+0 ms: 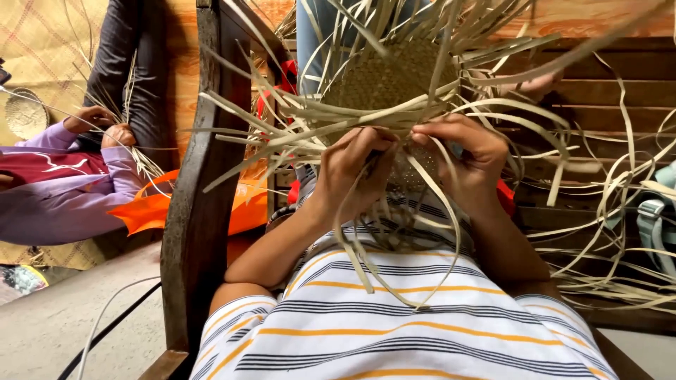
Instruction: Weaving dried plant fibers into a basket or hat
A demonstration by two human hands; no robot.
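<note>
1. At the far left a co-worker in a lilac sleeve (105,184) sat on the floor, cut off by the frame edge, so only arms and part of the torso showed. That person's hands (105,125) worked a bundle of pale strips; what the fingers did there was too small to tell.
2. A small round woven piece (26,112) lay on a mat beyond them, half lost at the picture's edge.
3. An orange bag (151,207) lay behind a dark wooden chair arm (193,204), which hid most of it.
4. The left hand (348,172) was closed on the lower rim of the woven basket (394,77), held up near the chest at mid-frame. Its fingers pinched strips there, though the fingertips were buried among the strips and could not be made out singly.
5. Loose palm strips (296,134) fanned out from the basket in every direction, crossing the hands and hiding the basket's edge.
6. The right hand (468,158) gripped the same rim just beside the left, fingers curled shut over a strip, with the thumb hidden.
7. A striped shirt (408,324) filled the near foreground.
8. To the right, more strips (620,232) trailed over a wooden bench (605,84); a pale blue-green bag (658,218) was cut off at the far right edge.
</note>
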